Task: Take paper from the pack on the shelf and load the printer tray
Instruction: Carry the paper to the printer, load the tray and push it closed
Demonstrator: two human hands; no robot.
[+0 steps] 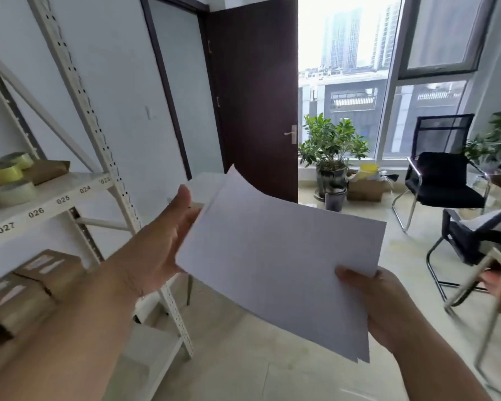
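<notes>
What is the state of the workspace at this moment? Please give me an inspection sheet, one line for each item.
Surface: white metal shelf at left with number labels 023 to 027; light tiled floor.
Job's things: sheets of white paper held in the air, fanned slightly; printer and tray not in view.
Clutter: tape rolls on the shelf, brown boxes on the lower level, cardboard box by the window.
Grippers: left hand open at the paper's left edge; right hand grips the lower right corner.
Cables: nothing seen.
Surroundings: dark door open, potted plant, two black chairs, large window.
</notes>
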